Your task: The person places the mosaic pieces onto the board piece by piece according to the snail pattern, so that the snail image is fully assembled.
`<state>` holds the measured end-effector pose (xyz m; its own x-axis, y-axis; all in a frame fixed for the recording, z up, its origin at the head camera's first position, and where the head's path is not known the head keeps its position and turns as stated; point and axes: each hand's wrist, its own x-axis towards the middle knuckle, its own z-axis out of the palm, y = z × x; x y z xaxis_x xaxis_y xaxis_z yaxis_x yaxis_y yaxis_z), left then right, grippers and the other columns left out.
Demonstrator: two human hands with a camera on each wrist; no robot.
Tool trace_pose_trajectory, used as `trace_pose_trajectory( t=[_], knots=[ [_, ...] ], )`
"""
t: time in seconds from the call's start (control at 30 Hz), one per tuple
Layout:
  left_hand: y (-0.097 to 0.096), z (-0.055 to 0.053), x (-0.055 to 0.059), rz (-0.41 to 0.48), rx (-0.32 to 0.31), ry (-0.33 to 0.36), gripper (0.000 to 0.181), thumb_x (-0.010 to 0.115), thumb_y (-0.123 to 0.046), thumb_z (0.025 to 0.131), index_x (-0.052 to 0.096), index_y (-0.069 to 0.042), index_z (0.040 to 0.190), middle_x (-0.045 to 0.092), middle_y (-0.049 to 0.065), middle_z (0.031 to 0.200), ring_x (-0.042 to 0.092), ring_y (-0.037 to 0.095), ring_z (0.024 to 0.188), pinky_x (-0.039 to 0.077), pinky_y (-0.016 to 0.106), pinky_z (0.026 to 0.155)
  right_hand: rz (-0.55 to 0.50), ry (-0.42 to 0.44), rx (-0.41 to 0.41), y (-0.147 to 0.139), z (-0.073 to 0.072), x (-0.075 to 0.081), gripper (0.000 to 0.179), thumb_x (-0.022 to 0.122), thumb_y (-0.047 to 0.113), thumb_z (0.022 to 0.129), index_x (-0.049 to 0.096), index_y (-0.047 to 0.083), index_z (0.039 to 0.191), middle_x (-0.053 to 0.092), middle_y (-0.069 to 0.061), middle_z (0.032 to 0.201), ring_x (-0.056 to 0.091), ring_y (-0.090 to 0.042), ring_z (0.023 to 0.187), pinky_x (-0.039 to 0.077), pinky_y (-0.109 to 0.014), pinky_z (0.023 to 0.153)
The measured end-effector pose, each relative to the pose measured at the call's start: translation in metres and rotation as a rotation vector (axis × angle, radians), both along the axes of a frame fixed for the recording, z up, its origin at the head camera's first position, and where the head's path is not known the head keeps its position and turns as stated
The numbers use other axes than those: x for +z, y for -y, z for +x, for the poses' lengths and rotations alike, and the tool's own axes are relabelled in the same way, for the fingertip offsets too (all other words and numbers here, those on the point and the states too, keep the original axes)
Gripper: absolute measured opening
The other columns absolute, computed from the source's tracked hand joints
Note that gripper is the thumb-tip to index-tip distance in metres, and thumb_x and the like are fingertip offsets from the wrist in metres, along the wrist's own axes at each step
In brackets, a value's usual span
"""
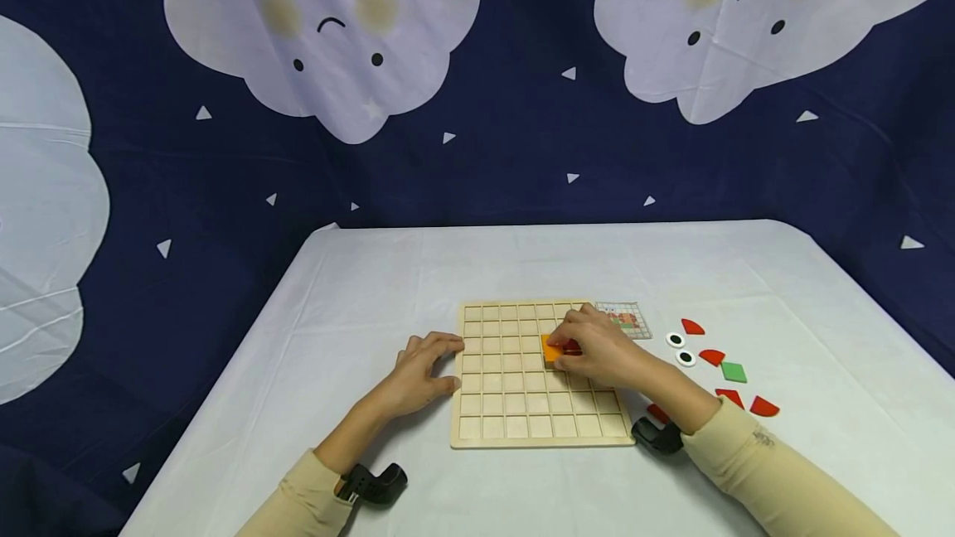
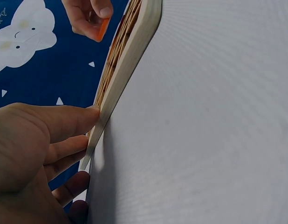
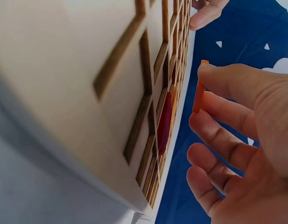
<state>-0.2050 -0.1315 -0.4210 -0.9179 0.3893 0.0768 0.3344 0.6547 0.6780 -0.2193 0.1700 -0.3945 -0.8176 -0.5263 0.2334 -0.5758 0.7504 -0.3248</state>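
Observation:
A wooden grid board (image 1: pixel 537 442) lies flat on the white table. My right hand (image 1: pixel 600 350) pinches a thin orange square tile (image 1: pixel 550 348) between thumb and fingertips, over the right part of the board. The right wrist view shows this tile edge-on, raised off the board. A dark red piece (image 3: pixel 165 126) sits in the grid there, with an orange strip showing just beyond it. At the board's left edge, my left hand (image 1: pixel 421 375) rests with thumb and fingertips touching the rim, fingers loosely extended.
Right of the board lie red quarter-circle pieces (image 1: pixel 764 406), a green tile (image 1: pixel 734 372) and two round eye pieces (image 1: pixel 685 358). A printed pattern card (image 1: pixel 627 320) lies at the board's far right corner. Behind the table hangs a dark blue cloth (image 1: pixel 522 156) with clouds.

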Motion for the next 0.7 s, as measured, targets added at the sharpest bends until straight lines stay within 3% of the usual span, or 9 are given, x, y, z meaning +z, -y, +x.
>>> trace_pose_trajectory(
  t=[0.7],
  knots=[
    [0.0007,0.0005,0.0001,-0.001,-0.009,0.006,0.049,0.072,-0.013,0.080,0.058,-0.009,0.127,0.051,-0.002,0.135,0.038,0.015,0.107,0.024,0.034,0.085,0.073,0.060,0.025,0.0005,-0.0039,-0.0055,0.023,0.076,0.028,0.076,0.073,0.017,0.096,0.062,0.007,0.091,0.041,-0.010,0.082,0.031,-0.026,0.072]
  ],
)
